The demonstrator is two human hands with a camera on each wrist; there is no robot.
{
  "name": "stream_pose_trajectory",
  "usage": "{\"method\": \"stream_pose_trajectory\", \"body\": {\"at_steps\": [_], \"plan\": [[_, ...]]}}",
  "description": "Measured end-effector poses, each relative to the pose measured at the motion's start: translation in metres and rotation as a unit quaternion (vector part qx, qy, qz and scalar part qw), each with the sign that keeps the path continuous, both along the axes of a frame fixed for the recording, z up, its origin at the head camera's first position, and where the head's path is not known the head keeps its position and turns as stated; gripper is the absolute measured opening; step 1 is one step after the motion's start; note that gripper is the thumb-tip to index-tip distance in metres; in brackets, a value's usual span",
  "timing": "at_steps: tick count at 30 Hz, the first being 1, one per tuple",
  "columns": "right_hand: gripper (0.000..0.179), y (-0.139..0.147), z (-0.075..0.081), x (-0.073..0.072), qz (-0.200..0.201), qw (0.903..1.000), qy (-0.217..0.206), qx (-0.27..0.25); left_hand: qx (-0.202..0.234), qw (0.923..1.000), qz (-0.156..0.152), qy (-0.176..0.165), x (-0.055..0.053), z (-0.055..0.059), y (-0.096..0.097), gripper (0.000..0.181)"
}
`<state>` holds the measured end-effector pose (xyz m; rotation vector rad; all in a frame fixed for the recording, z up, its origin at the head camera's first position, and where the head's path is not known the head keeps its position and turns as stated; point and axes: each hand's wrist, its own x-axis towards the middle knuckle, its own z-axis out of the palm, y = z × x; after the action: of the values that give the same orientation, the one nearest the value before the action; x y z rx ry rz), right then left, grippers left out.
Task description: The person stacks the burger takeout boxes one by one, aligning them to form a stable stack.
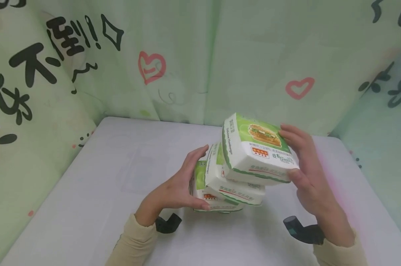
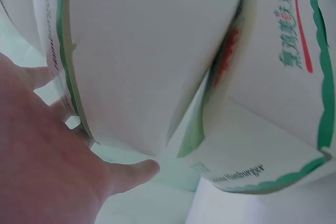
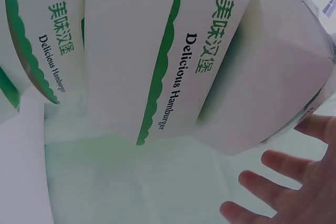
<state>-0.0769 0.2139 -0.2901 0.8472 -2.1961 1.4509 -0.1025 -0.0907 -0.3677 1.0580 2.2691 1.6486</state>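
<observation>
Three white-and-green hamburger boxes form a stepped stack, each shifted right of the one below. My left hand (image 1: 174,188) holds the left side of the lowest box (image 1: 200,177), thumb at its front and fingers toward its back. The middle box (image 1: 233,188) overlaps it. Highest is the top box (image 1: 260,147), tilted, with a burger picture on its lid. My right hand (image 1: 308,170) grips this top box by its right side, fingers at the upper edge and thumb at the near corner. In the right wrist view, that box's plain underside (image 3: 268,77) shows.
The white table (image 1: 127,207) extends around the stack. Behind it and at both sides hang pale green curtains (image 1: 253,59) with black writing and red hearts. A dark strap (image 1: 168,223) sits at the left wrist, another strap (image 1: 303,231) at the right.
</observation>
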Motion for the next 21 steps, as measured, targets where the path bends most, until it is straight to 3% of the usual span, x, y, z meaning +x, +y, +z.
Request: {"method": "stream_pose_trajectory", "body": {"at_steps": [4,12,21], "plan": [[0.066,0.003,-0.004,0.001,0.025,0.9994,-0.011,-0.023,-0.004,0.9997,0.008,-0.022,0.001,-0.003,-0.003,0.124],[0.062,-0.010,0.003,-0.001,0.009,0.9988,0.022,0.044,0.004,0.9993,0.013,-0.034,0.000,-0.004,-0.006,0.124],[0.067,-0.017,0.008,-0.004,0.020,0.9978,0.033,0.055,0.082,0.9958,-0.016,-0.038,-0.001,0.000,0.004,0.125]]}}
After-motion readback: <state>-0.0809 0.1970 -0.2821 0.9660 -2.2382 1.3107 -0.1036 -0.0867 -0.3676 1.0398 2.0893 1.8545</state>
